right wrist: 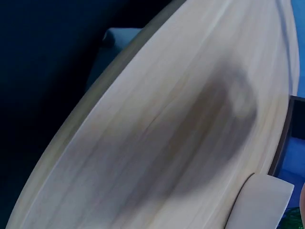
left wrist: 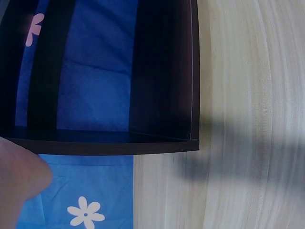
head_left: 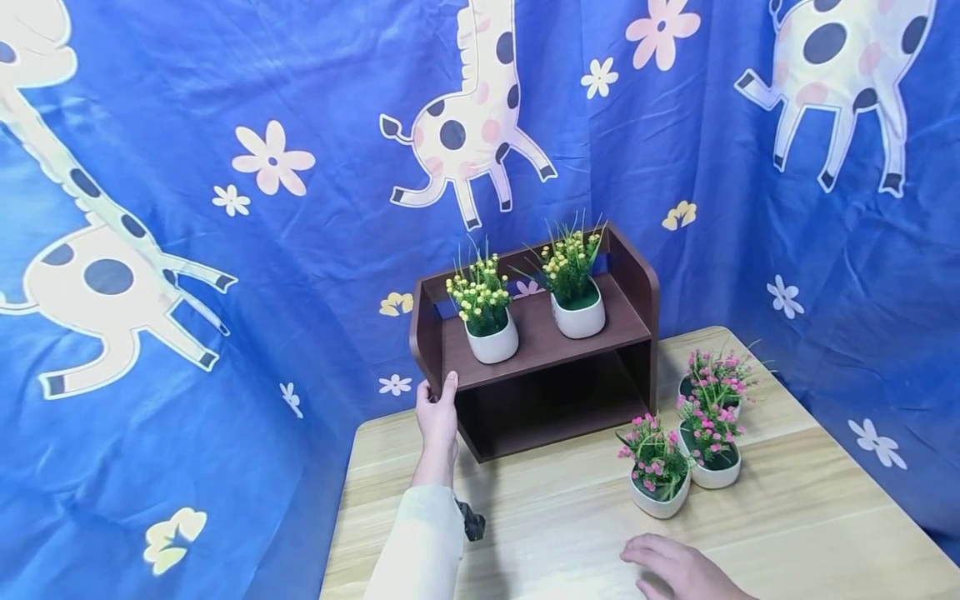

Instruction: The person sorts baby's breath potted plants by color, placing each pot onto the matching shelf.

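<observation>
A dark brown two-tier wooden shelf (head_left: 540, 354) stands toward the back of the table. My left hand (head_left: 437, 417) grips its left side panel at the front, the thumb lying up along the edge and the other fingers mostly hidden behind the panel. In the left wrist view, part of that hand (left wrist: 21, 174) shows against the edge of the shelf (left wrist: 164, 146). Two white pots of yellow flowers, a left one (head_left: 492, 340) and a right one (head_left: 580, 315), sit on the upper board. Low in the head view, my right hand (head_left: 678, 567) hovers over the table with fingers loosely bent, holding nothing.
Three white pots with pink flowers stand right of the shelf: a near one (head_left: 660, 500), a middle one (head_left: 716, 473) and a partly covered back one (head_left: 722, 379). The wood-grain table (head_left: 555, 533) meets a blue curtain (head_left: 315, 275) printed with giraffes and flowers.
</observation>
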Demonstrator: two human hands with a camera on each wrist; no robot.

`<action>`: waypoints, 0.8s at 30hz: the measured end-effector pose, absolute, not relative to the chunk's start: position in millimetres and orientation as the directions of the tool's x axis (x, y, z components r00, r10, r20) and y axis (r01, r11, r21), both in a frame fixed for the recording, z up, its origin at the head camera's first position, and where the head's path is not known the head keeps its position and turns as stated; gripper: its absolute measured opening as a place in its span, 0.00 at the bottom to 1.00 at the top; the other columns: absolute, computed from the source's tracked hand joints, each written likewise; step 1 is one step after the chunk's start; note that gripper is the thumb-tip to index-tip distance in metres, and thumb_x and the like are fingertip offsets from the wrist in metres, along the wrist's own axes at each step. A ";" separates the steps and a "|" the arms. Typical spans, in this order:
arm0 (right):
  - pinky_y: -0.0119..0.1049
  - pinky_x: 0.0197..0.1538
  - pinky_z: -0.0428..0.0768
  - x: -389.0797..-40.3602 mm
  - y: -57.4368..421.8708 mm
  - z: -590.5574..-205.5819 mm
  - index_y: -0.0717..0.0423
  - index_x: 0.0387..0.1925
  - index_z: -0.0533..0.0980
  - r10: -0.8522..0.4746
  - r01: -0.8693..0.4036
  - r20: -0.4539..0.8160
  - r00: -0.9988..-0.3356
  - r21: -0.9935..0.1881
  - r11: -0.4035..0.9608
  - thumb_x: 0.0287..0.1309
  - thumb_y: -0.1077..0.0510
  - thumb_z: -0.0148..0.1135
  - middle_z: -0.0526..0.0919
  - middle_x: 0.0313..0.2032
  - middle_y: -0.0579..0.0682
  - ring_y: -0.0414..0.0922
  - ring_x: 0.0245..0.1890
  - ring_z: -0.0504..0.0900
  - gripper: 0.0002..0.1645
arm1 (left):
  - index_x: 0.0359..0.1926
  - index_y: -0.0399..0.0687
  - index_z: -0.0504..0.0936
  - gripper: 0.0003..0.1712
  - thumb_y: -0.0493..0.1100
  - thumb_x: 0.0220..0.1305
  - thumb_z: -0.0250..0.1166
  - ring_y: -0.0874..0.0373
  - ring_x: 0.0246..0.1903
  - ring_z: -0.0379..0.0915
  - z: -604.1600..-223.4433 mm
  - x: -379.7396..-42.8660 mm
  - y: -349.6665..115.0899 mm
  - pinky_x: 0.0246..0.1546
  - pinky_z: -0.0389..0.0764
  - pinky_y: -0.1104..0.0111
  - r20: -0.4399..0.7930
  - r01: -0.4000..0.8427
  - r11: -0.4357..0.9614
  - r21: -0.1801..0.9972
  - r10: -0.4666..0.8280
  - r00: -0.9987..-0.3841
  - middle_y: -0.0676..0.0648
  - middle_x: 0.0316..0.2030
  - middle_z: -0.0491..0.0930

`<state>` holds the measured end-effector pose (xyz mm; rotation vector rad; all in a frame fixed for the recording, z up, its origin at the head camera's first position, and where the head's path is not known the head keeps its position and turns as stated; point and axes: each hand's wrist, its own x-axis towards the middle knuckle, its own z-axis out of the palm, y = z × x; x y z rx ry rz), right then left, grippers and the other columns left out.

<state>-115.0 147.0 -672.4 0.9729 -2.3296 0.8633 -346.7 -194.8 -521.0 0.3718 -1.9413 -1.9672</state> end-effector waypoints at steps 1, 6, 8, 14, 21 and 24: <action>0.15 0.57 0.72 -115.0 147.9 -673.6 0.38 0.58 0.76 -0.452 -0.747 0.621 -0.640 -0.365 0.556 0.48 0.59 0.77 0.81 0.52 0.36 0.32 0.49 0.82 0.34 | 0.52 0.51 0.75 0.29 0.62 0.58 0.72 0.57 0.51 0.69 -520.8 -346.8 -194.8 0.59 0.67 0.64 0.058 0.062 0.005 0.998 -0.425 -0.903 0.54 0.45 0.77; 0.15 0.52 0.74 -119.3 155.4 -677.0 0.40 0.55 0.79 -0.353 -0.679 0.623 -0.698 -0.420 0.603 0.44 0.60 0.79 0.80 0.51 0.33 0.30 0.45 0.83 0.33 | 0.52 0.52 0.75 0.28 0.62 0.59 0.72 0.57 0.52 0.69 -519.3 -345.9 -194.5 0.60 0.67 0.62 0.050 0.053 0.005 0.999 -0.423 -0.905 0.52 0.47 0.77; 0.16 0.52 0.74 -122.7 160.6 -678.9 0.45 0.52 0.80 -0.318 -0.665 0.650 -0.691 -0.398 0.633 0.42 0.59 0.80 0.81 0.50 0.35 0.32 0.45 0.82 0.31 | 0.52 0.52 0.75 0.28 0.61 0.59 0.72 0.57 0.52 0.69 -519.1 -345.7 -194.4 0.60 0.68 0.62 0.047 0.053 -0.001 0.999 -0.421 -0.906 0.52 0.47 0.76; 0.15 0.58 0.68 -131.4 175.5 -687.7 0.52 0.47 0.81 -0.188 -0.596 0.705 -0.683 -0.390 0.702 0.36 0.57 0.81 0.81 0.45 0.39 0.35 0.45 0.78 0.30 | 0.54 0.49 0.74 0.29 0.59 0.61 0.71 0.58 0.50 0.68 -516.9 -345.1 -195.2 0.58 0.66 0.64 0.040 0.044 -0.001 0.999 -0.414 -0.909 0.55 0.44 0.76; 0.08 0.61 0.53 -137.5 182.2 -698.0 0.60 0.50 0.75 0.072 -0.315 0.559 -0.826 -0.563 0.764 0.34 0.53 0.85 0.76 0.49 0.46 0.39 0.48 0.74 0.40 | 0.52 0.52 0.75 0.29 0.62 0.58 0.72 0.58 0.51 0.68 -520.9 -347.8 -195.0 0.59 0.66 0.64 0.053 0.056 0.006 0.998 -0.426 -0.903 0.54 0.45 0.76; 0.09 0.59 0.55 -139.9 181.6 -699.7 0.63 0.53 0.71 0.155 -0.225 0.500 -0.852 -0.618 0.754 0.33 0.51 0.86 0.74 0.50 0.51 0.46 0.49 0.76 0.46 | 0.51 0.52 0.75 0.29 0.62 0.58 0.72 0.57 0.51 0.68 -521.3 -348.0 -194.6 0.59 0.67 0.63 0.056 0.059 0.006 0.998 -0.429 -0.902 0.53 0.45 0.76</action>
